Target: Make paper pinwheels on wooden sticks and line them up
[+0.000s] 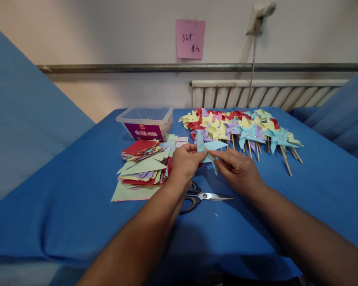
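A light blue paper pinwheel (213, 145) is between my two hands above the middle of the table. My left hand (186, 162) pinches it by its left side near the centre. In my right hand (237, 169), fingers and thumb close on a thin wooden stick (208, 151), whose tip meets the pinwheel's centre. Most of the stick is hidden by my fingers. Below my hands lie dark-handled scissors (210, 196), their blades pointing right and one handle partly behind my left forearm.
Several finished pinwheels (247, 133) on sticks lie at the back right. Stacks of coloured paper (143, 171) sit left of my hands. Behind them stands a clear plastic box (146, 115) with a purple label. A small stick piece (216, 215) lies near the scissors on the blue tablecloth (86, 198).
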`<state>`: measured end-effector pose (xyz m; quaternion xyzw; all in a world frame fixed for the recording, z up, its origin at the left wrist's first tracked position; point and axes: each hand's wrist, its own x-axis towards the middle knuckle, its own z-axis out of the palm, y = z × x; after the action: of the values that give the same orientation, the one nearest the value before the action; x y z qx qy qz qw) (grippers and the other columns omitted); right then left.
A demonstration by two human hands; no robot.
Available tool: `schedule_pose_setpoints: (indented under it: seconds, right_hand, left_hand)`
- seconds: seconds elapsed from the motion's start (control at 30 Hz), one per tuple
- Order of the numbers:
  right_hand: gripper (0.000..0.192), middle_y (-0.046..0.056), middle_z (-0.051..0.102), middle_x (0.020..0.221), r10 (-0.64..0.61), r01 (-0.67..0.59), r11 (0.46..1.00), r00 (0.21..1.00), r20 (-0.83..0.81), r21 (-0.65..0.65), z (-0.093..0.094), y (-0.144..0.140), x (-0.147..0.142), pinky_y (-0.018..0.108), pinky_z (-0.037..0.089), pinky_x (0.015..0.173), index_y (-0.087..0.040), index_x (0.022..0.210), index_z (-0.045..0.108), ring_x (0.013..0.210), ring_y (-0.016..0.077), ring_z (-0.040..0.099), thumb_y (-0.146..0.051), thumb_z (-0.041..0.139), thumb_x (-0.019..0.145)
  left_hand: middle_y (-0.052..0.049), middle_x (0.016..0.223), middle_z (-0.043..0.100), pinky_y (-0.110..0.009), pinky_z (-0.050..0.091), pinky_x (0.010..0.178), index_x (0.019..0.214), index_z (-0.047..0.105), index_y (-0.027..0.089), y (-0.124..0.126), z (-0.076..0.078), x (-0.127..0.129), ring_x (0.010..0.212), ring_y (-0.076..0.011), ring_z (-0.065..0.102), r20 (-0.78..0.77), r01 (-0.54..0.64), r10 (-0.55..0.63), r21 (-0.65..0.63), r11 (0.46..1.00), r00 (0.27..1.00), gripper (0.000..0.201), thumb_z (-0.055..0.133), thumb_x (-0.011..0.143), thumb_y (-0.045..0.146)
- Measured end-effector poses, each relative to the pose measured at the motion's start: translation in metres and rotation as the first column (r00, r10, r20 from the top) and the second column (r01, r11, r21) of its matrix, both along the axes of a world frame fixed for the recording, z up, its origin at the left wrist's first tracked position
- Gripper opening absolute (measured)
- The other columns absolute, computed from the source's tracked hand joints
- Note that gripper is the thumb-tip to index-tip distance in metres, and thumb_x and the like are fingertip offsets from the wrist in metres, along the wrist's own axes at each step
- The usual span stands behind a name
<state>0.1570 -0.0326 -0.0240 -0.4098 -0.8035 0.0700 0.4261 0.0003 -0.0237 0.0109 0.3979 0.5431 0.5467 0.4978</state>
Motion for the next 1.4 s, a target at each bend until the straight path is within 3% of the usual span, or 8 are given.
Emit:
schedule_pose_setpoints:
  seconds: [0.17, 0.43, 0.6, 0.87, 1.4]
  right_hand:
    - [0.032, 0.003, 0.059, 0.078, -0.035, 0.035, 0.999, 0.998, 0.059, -0.007, 0.0033, -0.0034, -0.0001, 0.027, 0.044, 0.064, -0.025, 0.116, 0.067, 0.07, 0.0156, 0.057, -0.017, 0.052, 0.089]
    - [0.019, -0.001, 0.057, 0.069, -0.022, -0.001, 0.988, 0.988, -0.151, -0.152, 0.0049, -0.0039, -0.0055, 0.025, 0.04, 0.056, -0.02, 0.102, 0.069, 0.058, 0.0126, 0.051, -0.022, 0.056, 0.087]
    - [0.013, 0.0, 0.062, 0.071, -0.036, -0.001, 0.974, 0.987, -0.158, -0.227, 0.0025, -0.0026, -0.0046, 0.026, 0.04, 0.058, -0.019, 0.091, 0.069, 0.063, 0.0138, 0.055, -0.024, 0.057, 0.087]
    - [0.015, 0.002, 0.065, 0.077, -0.005, -0.03, 0.977, 0.987, -0.163, -0.21, 0.0027, -0.0029, -0.0036, 0.026, 0.041, 0.06, -0.02, 0.093, 0.068, 0.066, 0.0143, 0.056, -0.022, 0.054, 0.088]
    - [0.01, -0.001, 0.059, 0.069, -0.03, -0.001, 0.983, 0.986, -0.165, -0.182, 0.0041, -0.003, -0.0054, 0.025, 0.039, 0.056, -0.02, 0.088, 0.068, 0.058, 0.0121, 0.051, -0.022, 0.058, 0.086]
  left_hand:
    - [0.002, 0.057, 0.062, -0.019, 0.04, 0.047, 0.073, 0.062, 0.015, 0.0013, -0.0006, -0.0006, 0.048, -0.0086, 0.053, -0.002, -0.003, 0.003, 0.015, 1.0, 1.0, 0.024, 0.075, 0.054, 0.019]
    - [0.002, 0.056, 0.061, -0.019, 0.041, 0.046, 0.071, 0.061, 0.015, 0.0024, -0.0012, -0.0007, 0.046, -0.0085, 0.052, 0.011, -0.005, 0.005, 0.01, 1.0, 1.0, 0.023, 0.075, 0.053, 0.017]
    - [0.002, 0.058, 0.062, -0.019, 0.041, 0.046, 0.071, 0.061, 0.015, 0.0027, -0.0019, -0.0006, 0.046, -0.008, 0.052, 0.005, -0.007, 0.007, 0.013, 1.0, 1.0, 0.024, 0.077, 0.054, 0.02]
    - [0.003, 0.057, 0.06, -0.019, 0.041, 0.047, 0.072, 0.061, 0.015, 0.0013, -0.0012, -0.0006, 0.046, -0.0075, 0.051, 0.014, -0.002, 0.002, 0.022, 1.0, 1.0, 0.023, 0.076, 0.056, 0.018]
    - [0.004, 0.055, 0.059, -0.019, 0.041, 0.047, 0.069, 0.061, 0.015, 0.0013, 0.0003, 0.0001, 0.046, -0.0073, 0.05, 0.001, -0.011, 0.011, 0.022, 1.0, 1.0, 0.022, 0.076, 0.055, 0.02]
